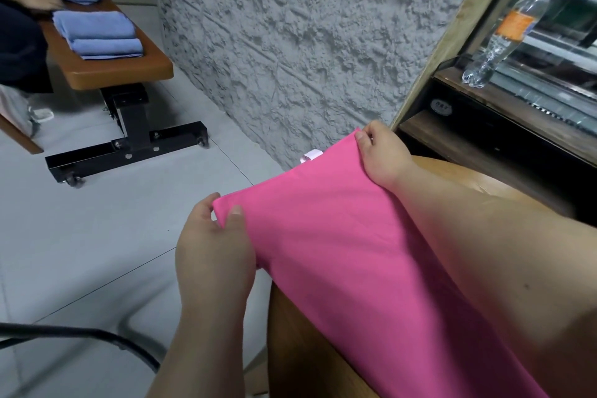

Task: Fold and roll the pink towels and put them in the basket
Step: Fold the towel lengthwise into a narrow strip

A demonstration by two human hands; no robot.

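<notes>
We count one smooth pink towel [355,252] draped over the rounded wooden table [307,349]. Our two hands are apart: left hand [216,245] pinches the corner off the table's left edge, right hand [384,155] pinches the far corner.

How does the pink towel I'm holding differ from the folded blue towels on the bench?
The pink cloth towel lies spread over the wooden table; the folded blue cloth towels sit stacked on the brown padded bench. The left hand and right hand pinch the pink towel's corners; the blue towels lie far from both. Both look plain.
</notes>
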